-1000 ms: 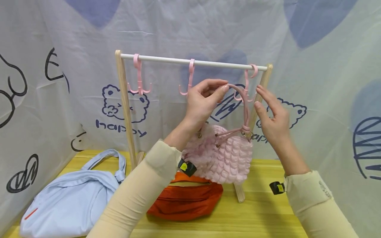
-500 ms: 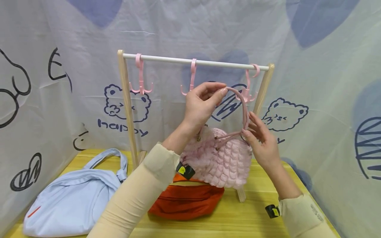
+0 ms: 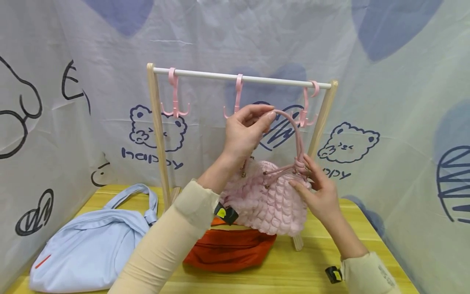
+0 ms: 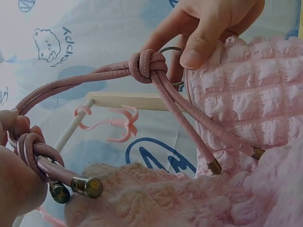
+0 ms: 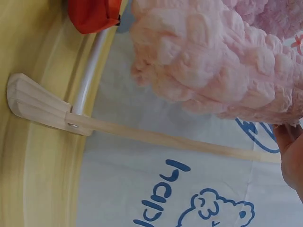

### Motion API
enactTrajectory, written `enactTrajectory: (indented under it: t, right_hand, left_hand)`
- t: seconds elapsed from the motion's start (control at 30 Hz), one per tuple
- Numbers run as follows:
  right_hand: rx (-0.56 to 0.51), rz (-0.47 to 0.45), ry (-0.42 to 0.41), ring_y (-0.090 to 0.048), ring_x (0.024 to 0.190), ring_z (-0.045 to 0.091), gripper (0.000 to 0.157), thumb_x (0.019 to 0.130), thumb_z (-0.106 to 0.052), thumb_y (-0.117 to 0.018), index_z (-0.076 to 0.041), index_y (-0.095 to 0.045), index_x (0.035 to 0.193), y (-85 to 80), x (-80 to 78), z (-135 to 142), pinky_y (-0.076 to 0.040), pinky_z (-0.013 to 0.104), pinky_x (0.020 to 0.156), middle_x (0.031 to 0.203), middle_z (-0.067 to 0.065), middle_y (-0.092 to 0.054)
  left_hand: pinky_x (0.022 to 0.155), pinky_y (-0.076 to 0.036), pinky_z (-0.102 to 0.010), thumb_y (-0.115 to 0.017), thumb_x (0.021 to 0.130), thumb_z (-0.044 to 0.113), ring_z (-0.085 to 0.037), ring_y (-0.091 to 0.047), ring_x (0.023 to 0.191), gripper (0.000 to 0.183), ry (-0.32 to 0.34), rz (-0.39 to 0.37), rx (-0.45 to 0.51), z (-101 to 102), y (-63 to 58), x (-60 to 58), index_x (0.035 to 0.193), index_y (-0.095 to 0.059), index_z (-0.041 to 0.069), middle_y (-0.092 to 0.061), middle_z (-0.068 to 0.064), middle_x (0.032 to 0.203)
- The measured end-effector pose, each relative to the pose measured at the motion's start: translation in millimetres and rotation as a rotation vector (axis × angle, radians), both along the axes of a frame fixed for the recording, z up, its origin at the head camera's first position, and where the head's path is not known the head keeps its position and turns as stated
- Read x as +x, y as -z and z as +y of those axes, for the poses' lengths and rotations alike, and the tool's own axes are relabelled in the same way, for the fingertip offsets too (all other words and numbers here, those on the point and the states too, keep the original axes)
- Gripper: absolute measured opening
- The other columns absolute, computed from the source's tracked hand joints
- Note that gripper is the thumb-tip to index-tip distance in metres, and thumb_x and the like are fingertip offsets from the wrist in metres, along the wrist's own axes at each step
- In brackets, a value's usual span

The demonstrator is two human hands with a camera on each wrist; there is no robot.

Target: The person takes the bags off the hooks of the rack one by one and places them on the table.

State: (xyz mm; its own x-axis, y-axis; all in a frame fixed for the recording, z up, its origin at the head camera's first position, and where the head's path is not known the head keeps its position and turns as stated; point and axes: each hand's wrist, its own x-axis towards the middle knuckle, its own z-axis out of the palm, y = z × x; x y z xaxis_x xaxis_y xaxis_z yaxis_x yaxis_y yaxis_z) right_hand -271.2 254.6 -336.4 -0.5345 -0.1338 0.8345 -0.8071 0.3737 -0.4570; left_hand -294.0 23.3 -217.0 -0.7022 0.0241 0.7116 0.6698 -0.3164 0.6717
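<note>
A pink puffy handbag (image 3: 275, 204) hangs in front of the rack, held up by its cord handle (image 3: 296, 132). My left hand (image 3: 242, 132) pinches the top of that handle between thumb and fingers. At the bag's upper right edge, just below the handle's knot (image 4: 147, 66), my right hand (image 3: 323, 196) grips it, thumb on the front and fingers behind. The left wrist view shows loose cord ends with metal tips (image 4: 214, 166). Only part of the right hand (image 5: 293, 161) shows in the right wrist view, beside the bag (image 5: 203, 61).
A wooden rack with a white bar (image 3: 205, 75) carries pink hooks: left (image 3: 175, 98), middle (image 3: 238, 92) and right (image 3: 304, 108). A light blue bag (image 3: 84, 249) lies at left on the yellow table (image 3: 304, 273). An orange-red pouch (image 3: 229, 251) lies below the pink bag.
My right hand has come down and in from beside the rack to the handbag's upper right edge. The left hand and bag have shifted slightly left and down.
</note>
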Motion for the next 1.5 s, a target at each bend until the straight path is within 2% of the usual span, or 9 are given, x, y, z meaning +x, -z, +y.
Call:
enactTrajectory:
  t: [0.23, 0.4, 0.53, 0.63, 0.8, 0.93, 1.1, 1.27, 1.5]
  right_hand:
    - [-0.014, 0.099, -0.026, -0.069, 0.109, 0.004, 0.078, 0.076, 0.027, -0.075, 0.002, -0.056, 0.147, 5.2, -4.0, -2, -0.056, 0.017, 0.086, 0.131, 0.008, -0.071]
    - [-0.036, 0.129, -0.034, -0.070, 0.109, 0.003, 0.075, 0.074, 0.030, -0.073, 0.006, -0.058, 0.143, 5.1, -4.2, -2, -0.056, 0.019, 0.089, 0.127, -0.001, -0.071]
    - [-0.068, 0.085, -0.072, -0.072, 0.105, 0.003, 0.070, 0.076, 0.031, -0.071, 0.007, -0.058, 0.141, 4.4, -2.0, -2, -0.058, 0.019, 0.083, 0.125, -0.010, -0.071]
    - [-0.076, 0.078, -0.096, -0.072, 0.104, 0.004, 0.061, 0.080, 0.027, -0.072, 0.009, -0.060, 0.138, 4.5, -1.2, -1, -0.058, 0.019, 0.081, 0.126, -0.007, -0.071]
    - [-0.101, 0.034, -0.106, -0.074, 0.097, 0.004, 0.054, 0.085, 0.023, -0.070, 0.009, -0.062, 0.137, 4.7, 3.1, -2, -0.059, 0.018, 0.075, 0.125, -0.006, -0.073]
    - [-0.154, -0.031, -0.056, -0.071, 0.079, 0.000, 0.053, 0.087, 0.021, -0.070, 0.005, -0.064, 0.137, 2.4, 7.8, -3, -0.056, 0.015, 0.062, 0.112, -0.010, -0.076]
    - [-0.216, -0.119, 0.001, -0.060, 0.061, 0.001, 0.047, 0.092, 0.013, -0.071, -0.001, -0.067, 0.136, -3.1, 12.2, -4, -0.048, 0.014, 0.050, 0.093, -0.007, -0.076]
    - [-0.255, -0.168, 0.037, -0.051, 0.056, 0.004, 0.044, 0.094, 0.011, -0.070, -0.003, -0.069, 0.135, -6.0, 16.0, -4, -0.041, 0.015, 0.046, 0.080, -0.003, -0.069]
    - [-0.306, -0.217, 0.064, -0.052, 0.055, 0.005, 0.040, 0.095, 0.003, -0.072, -0.006, -0.070, 0.135, -10.4, 18.5, -2, -0.043, 0.016, 0.045, 0.076, 0.000, -0.066]
  left_hand:
    - [0.043, -0.034, -0.021, -0.072, 0.098, 0.004, -0.009, -0.050, 0.055, 0.020, 0.008, -0.004, 0.020, -6, 3.5, -4.3, 0.116, -0.073, -0.004, -0.067, -0.001, 0.076]
    - [0.042, -0.033, -0.021, -0.072, 0.098, 0.005, -0.009, -0.049, 0.055, 0.020, -0.026, -0.011, 0.021, -14, 8.7, -12.7, 0.116, -0.073, -0.004, -0.065, 0.000, 0.074]
    - [0.041, -0.032, -0.021, -0.073, 0.098, 0.007, -0.009, -0.050, 0.055, 0.019, -0.042, -0.050, 0.027, -21, 14.9, -20.1, 0.115, -0.074, -0.002, -0.065, -0.002, 0.073]
    - [0.041, -0.033, -0.021, -0.074, 0.098, 0.009, -0.009, -0.053, 0.058, 0.019, -0.052, -0.082, 0.025, -26, 20.3, -24.4, 0.115, -0.075, -0.001, -0.066, -0.013, 0.077]
    - [0.041, -0.033, -0.020, -0.074, 0.098, 0.008, -0.008, -0.054, 0.057, 0.019, -0.067, -0.101, 0.015, -31, 27.4, -30.5, 0.114, -0.074, -0.001, -0.067, -0.006, 0.076]
    - [0.040, -0.032, -0.020, -0.073, 0.098, 0.009, -0.008, -0.048, 0.051, 0.019, -0.069, -0.130, 0.001, -35, 32.2, -34.0, 0.114, -0.074, -0.001, -0.065, -0.001, 0.072]
    - [0.040, -0.030, -0.022, -0.075, 0.098, 0.013, -0.008, -0.040, 0.046, 0.018, -0.065, -0.194, -0.028, -41, 38.2, -37.0, 0.114, -0.077, 0.005, -0.067, -0.011, 0.076]
    - [0.041, -0.033, -0.022, -0.076, 0.098, 0.018, -0.011, -0.046, 0.049, 0.019, -0.070, -0.224, -0.087, -45, 44.3, -38.3, 0.114, -0.078, 0.009, -0.070, -0.022, 0.085]
    - [0.043, -0.037, -0.024, -0.074, 0.099, 0.021, -0.017, -0.053, 0.061, 0.020, -0.073, -0.262, -0.195, -50, 56.7, -37.2, 0.117, -0.076, 0.012, -0.069, -0.005, 0.079]
